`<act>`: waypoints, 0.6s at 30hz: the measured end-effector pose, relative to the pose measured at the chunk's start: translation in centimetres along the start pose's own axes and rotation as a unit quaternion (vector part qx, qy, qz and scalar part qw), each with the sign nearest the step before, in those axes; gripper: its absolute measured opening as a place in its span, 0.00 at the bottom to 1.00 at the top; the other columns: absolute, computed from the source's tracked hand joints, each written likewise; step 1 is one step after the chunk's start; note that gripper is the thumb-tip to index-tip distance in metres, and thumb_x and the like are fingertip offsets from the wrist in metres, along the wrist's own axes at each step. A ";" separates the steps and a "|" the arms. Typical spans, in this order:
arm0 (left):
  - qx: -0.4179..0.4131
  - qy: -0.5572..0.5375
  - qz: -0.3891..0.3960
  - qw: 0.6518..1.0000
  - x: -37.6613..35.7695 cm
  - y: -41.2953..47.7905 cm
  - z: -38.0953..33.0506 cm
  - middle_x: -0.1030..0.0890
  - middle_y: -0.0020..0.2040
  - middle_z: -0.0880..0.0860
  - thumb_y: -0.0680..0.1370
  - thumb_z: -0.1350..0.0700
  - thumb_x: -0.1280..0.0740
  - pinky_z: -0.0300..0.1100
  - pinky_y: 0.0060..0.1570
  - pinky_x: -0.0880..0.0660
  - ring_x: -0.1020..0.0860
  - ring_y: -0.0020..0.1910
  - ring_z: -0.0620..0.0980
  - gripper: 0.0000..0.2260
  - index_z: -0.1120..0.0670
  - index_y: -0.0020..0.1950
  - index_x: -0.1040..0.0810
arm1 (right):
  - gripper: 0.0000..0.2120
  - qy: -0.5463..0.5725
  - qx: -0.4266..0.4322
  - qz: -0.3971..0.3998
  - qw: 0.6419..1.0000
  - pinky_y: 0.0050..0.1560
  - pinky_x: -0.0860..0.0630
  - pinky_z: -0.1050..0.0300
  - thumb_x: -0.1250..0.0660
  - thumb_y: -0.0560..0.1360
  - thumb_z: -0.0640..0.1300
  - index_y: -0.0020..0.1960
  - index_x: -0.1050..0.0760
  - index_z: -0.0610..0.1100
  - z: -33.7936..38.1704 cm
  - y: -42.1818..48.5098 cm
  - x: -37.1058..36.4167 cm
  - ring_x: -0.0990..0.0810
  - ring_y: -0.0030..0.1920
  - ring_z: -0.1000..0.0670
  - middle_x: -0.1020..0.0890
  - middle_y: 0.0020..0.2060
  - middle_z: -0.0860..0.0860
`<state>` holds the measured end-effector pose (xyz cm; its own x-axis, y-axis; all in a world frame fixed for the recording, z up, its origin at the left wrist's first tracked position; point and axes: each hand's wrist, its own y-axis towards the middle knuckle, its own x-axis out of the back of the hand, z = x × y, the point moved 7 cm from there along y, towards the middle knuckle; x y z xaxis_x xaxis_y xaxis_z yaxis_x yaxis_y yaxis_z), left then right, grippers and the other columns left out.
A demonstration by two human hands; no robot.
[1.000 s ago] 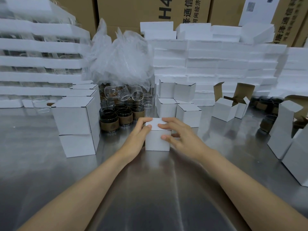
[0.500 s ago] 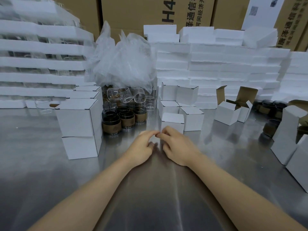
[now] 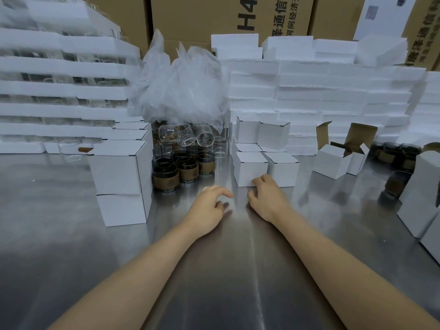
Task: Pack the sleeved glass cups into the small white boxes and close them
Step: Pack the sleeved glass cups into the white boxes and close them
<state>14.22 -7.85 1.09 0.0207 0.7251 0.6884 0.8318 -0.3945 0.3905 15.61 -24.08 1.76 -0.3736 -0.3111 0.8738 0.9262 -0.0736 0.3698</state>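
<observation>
A closed small white box (image 3: 250, 168) stands on the steel table (image 3: 226, 270) beside other closed boxes (image 3: 282, 169). My right hand (image 3: 267, 195) lies just in front of it, its loosely curled fingers touching the box's lower front edge and holding nothing. Left of it, my left hand (image 3: 210, 202) hovers low over the table with relaxed, slightly curled fingers, empty. Several brown-sleeved glass cups (image 3: 166, 177) stand in a cluster left of the box, with bare glass cups (image 3: 183, 136) behind them.
Two stacked closed white boxes (image 3: 120, 179) stand at the left. Open boxes with raised flaps (image 3: 333, 159) sit at the right, with more sleeved cups (image 3: 395, 183) and white boxes (image 3: 421, 201) near the right edge. Foam trays (image 3: 321, 91), crumpled plastic (image 3: 183, 91) and cartons line the back.
Both hands pushed the closed box away to the group of boxes and let go. The hands have since drawn apart, the right one staying at the box.
</observation>
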 end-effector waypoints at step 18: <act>0.124 -0.102 -0.202 0.966 3.1 -0.4 1.4 0.41 0.71 0.57 0.75 0.69 0.42 0.41 0.72 0.42 0.39 0.71 0.53 0.29 0.60 0.76 0.44 | 0.12 0.135 0.087 -0.057 0.985 0.40 0.35 0.53 0.44 0.80 0.57 0.47 0.34 0.48 12.2 4.4 -3.3 0.27 0.45 0.47 0.27 0.47 0.47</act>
<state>14.69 -4.66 2.16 -0.2456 0.8977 0.3659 0.9018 0.0732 0.4258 20.27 -11.87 4.37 -0.4257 -0.5521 0.7169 0.8474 0.0346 0.5298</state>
